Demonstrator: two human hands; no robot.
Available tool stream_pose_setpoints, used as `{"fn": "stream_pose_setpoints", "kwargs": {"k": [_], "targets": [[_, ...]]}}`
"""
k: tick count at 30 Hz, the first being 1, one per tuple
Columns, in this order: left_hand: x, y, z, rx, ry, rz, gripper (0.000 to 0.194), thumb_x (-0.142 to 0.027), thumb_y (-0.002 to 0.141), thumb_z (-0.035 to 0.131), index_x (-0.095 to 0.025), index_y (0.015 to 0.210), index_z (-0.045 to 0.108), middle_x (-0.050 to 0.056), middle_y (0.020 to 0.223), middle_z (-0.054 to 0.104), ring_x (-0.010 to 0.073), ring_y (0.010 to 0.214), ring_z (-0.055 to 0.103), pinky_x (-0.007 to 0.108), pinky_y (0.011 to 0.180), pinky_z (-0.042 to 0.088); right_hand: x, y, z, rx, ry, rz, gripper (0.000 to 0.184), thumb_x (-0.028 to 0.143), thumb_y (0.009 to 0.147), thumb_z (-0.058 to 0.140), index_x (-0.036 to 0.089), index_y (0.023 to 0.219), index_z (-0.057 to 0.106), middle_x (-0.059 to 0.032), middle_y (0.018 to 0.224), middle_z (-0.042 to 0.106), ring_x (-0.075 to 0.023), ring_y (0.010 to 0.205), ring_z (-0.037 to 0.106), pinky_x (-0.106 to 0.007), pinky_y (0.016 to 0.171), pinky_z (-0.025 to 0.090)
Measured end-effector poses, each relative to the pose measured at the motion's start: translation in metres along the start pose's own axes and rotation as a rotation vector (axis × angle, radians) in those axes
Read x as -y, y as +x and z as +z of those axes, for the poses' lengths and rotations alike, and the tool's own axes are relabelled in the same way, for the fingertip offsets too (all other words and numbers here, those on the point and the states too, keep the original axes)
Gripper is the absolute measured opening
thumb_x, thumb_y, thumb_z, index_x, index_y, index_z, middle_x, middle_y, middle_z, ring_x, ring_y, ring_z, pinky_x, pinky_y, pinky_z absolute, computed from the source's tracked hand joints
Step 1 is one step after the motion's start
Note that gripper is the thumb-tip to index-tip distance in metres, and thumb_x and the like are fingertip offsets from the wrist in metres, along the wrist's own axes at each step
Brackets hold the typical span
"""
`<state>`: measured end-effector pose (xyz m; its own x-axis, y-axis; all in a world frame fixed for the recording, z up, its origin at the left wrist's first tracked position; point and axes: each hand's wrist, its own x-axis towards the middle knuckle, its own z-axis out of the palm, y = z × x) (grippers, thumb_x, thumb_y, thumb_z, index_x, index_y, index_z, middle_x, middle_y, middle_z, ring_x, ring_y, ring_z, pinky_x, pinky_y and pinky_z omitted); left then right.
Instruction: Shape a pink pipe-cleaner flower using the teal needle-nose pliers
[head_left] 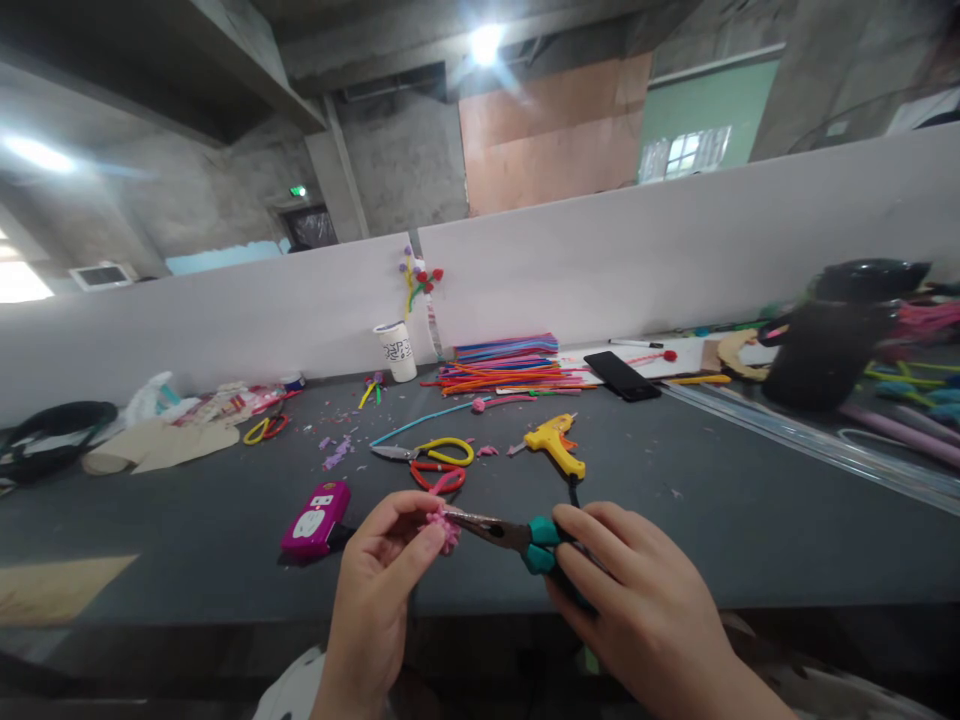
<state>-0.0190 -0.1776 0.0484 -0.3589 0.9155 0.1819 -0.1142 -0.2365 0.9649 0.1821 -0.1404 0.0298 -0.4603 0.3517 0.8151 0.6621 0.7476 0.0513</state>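
Observation:
Between the thumb and fingers of my left hand (pixel 390 585) is a small pink fuzzy flower (pixel 450 532), seemingly of pipe cleaner, with a pink strand rising from it. My right hand (pixel 637 590) grips needle-nose pliers (pixel 495 530) by their teal and black handles. The pliers' tips touch the flower at my left fingertips; whether the jaws pinch it I cannot tell. Just beyond lie scissors (pixel 431 460) with one yellow and one red handle. A yellow glue gun (pixel 556 445) rests past the pliers, its cord running toward my right hand.
Bundled pipe cleaners (pixel 510 370) lie at the back beside a white patterned cup (pixel 395 352) and a black phone (pixel 621 376). A magenta box (pixel 316 520) sits left of my hands. Clear strips (pixel 810 440) and a black jug (pixel 832 340) stand to the right, below a white partition (pixel 600 260).

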Motion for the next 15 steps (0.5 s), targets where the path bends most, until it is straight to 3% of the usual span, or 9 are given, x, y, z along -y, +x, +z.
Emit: {"fn": "stream_pose_setpoints", "kwargs": {"k": [15], "targets": [[-0.0029, -0.0006, 0.0045, -0.009, -0.045, -0.035, 0.017, -0.027, 0.066, 0.079, -0.019, 0.08, 0.074, 0.003, 0.076, 0.074, 0.0151, 0.069, 0.066, 0.022, 0.065, 0.053, -0.0016, 0.0009, -0.0033, -0.021, 0.001, -0.024, 0.02, 0.013, 0.085, 0.047, 0.02, 0.068, 0.055, -0.0051, 0.09, 0.068, -0.0183, 0.076, 0.056, -0.032, 0.064, 0.044]]}}
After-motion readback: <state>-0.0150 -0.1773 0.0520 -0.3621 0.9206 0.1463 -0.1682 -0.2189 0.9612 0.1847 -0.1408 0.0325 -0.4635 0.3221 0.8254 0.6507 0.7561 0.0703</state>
